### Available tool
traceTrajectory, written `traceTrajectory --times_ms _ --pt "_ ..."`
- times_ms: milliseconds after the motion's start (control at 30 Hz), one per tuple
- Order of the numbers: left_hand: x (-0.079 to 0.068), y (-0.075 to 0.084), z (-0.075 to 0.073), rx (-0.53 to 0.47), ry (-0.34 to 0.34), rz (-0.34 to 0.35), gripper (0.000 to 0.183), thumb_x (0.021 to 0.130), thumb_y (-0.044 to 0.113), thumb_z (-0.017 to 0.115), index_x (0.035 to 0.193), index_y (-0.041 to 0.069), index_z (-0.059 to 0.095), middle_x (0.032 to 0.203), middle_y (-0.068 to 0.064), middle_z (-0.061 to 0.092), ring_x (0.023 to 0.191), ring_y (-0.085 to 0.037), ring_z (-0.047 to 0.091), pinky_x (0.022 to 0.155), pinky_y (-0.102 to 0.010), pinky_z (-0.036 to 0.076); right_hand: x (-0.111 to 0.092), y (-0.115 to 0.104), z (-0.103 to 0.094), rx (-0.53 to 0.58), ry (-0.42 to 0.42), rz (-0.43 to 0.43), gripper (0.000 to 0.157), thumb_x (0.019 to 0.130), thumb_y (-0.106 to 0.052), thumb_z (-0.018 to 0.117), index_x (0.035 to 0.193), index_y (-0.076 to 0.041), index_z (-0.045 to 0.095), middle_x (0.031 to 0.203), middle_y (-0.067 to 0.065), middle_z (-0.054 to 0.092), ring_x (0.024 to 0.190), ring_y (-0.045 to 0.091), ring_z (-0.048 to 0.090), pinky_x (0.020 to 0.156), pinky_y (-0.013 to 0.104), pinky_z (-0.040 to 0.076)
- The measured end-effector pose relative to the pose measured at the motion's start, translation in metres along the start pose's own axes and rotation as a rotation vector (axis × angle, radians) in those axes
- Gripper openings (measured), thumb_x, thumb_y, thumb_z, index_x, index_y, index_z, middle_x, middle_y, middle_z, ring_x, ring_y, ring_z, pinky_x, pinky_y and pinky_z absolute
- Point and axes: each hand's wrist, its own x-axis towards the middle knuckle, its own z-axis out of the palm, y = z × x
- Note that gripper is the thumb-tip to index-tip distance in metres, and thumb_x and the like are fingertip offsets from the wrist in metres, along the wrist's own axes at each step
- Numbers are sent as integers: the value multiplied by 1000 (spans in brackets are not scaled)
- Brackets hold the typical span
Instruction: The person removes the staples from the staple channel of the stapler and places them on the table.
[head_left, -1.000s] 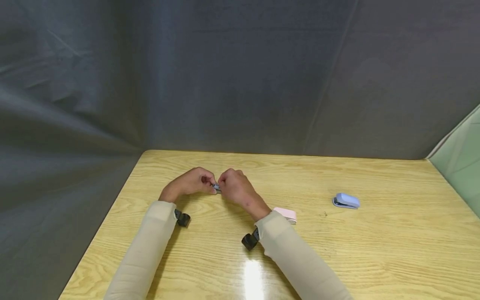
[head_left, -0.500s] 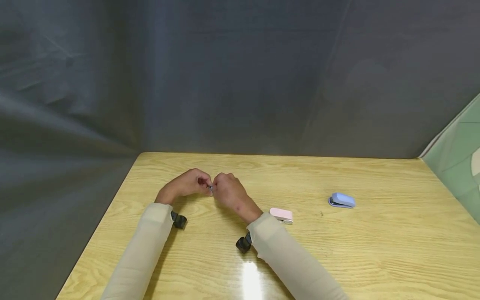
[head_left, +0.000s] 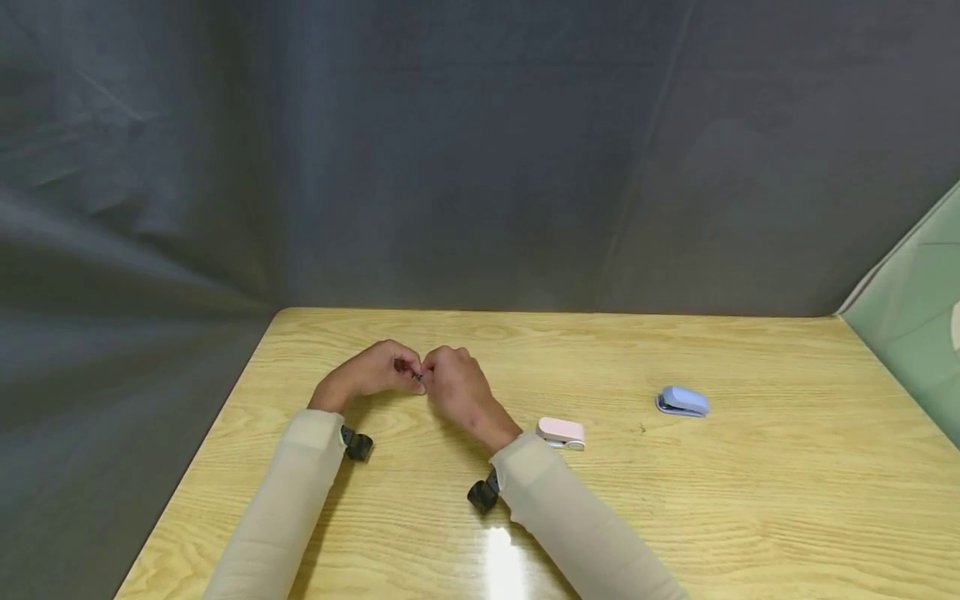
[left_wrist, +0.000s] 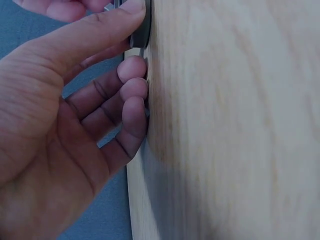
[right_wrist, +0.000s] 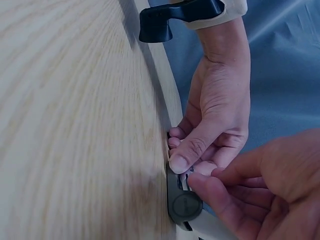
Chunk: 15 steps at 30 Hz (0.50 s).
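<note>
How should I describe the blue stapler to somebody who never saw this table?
On the wooden table, go right from the right hand, past the pink stapler. The blue stapler lies there, its top blue where its neighbour's is pink.

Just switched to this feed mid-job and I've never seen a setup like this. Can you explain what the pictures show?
There is no robot: these are a person's bare left hand and right hand. The wide picture comes from a head camera looking forward and down; the two close-ups come from cameras worn on each wrist.

On the wooden table lie a pink stapler, by the right sleeve, and, farther right, a blue stapler.

The left hand grips a small grey device, probably another stapler, partly hidden. The right thumb touches it; whether those fingers pinch a part is hard to tell.
</note>
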Motion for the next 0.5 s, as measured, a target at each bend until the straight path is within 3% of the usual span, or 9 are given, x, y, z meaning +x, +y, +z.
traceTrajectory --times_ms 167,333,500 --pt "0 -1 0 12 12 27 10 89 6 81 85 9 73 75 -1 61 68 -18 49 66 -32 43 2 -2 3 -50 15 -4 18 99 0 63 91 -6 78 74 1 68 50 7 44 51 22 41" --pt "0 -1 -1 32 16 59 11 90 3 79 84 9 73 74 1 60 68 -17 49 67 -31 43 4 -6 9 -162 18 7 28 100 -1 62 73 -11 65 59 -1 48 49 10 35 47 25 33" --pt "0 -1 -1 48 20 68 15 92 1 77 82 10 71 74 3 60 68 -15 49 67 -31 43 8 -9 16 -329 33 17 29 99 -9 69 72 -13 63 67 2 60 54 12 54 48 28 43"
